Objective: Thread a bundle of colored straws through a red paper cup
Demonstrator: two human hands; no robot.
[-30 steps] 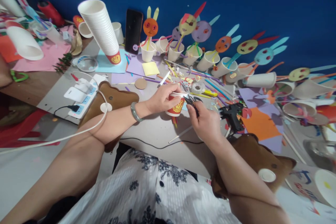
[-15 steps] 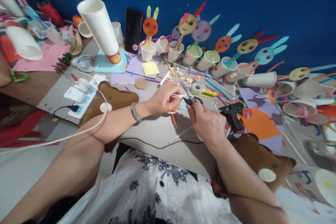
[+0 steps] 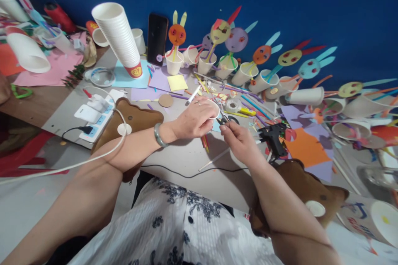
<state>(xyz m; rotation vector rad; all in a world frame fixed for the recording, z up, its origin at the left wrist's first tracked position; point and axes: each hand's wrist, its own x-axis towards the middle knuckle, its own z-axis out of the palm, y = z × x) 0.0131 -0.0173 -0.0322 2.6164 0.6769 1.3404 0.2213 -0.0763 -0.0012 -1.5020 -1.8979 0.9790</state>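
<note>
My left hand (image 3: 195, 118) is wrapped round a white paper cup (image 3: 215, 109), whose open rim is tilted to the right. The fingers cover most of its wall. Close beside the rim, my right hand (image 3: 238, 138) is closed on dark-handled scissors (image 3: 222, 120). The blades point up toward the cup's edge; whether they touch it I cannot tell. Some thin red and yellow strips (image 3: 204, 143) lie under the cup. A white stick (image 3: 214, 160) rests on the table below my right hand.
A tall stack of paper cups (image 3: 116, 35) stands at the back left, next to a phone (image 3: 157, 39). Rabbit-faced figures in cups (image 3: 174, 61) line the blue wall. A black glue gun (image 3: 275, 138) lies right of my right hand, a power strip (image 3: 101, 118) to the left.
My left hand has turned over, tipping the cup so its opening faces right. My right hand has rotated and shifted slightly, still holding the scissors beside the rim.
</note>
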